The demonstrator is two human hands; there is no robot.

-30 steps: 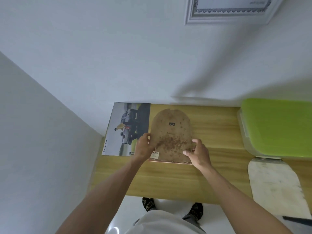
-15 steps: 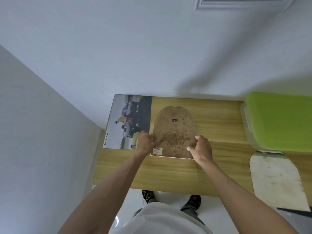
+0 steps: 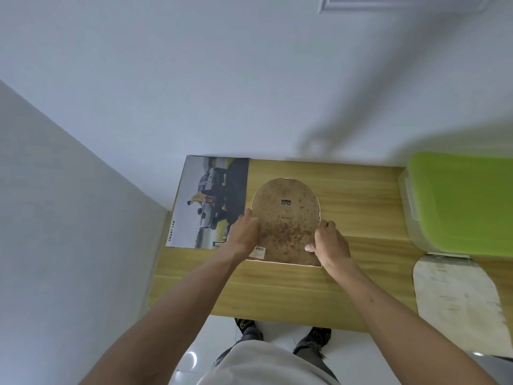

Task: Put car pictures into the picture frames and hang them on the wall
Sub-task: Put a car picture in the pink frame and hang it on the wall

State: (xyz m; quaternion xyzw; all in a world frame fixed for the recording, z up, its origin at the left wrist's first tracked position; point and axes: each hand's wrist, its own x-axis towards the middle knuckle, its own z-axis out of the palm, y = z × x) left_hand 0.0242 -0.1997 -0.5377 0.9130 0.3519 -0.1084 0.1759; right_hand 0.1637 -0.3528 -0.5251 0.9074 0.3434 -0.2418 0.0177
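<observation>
Head view: I see the arch-topped picture frame lying face down on the light wooden table, brown speckled backing board up, small metal hanger near the arch. Left hand grips its left edge, fingers curled over the side. Right hand grips the right edge, thumb on the backing, fingers wrapped round. Car picture, a printed sheet marked SMART CAR, lies flat just beside the frame's left. Lime-green lidded plastic box sits at far right; a whitish arch-shaped board lies below it.
</observation>
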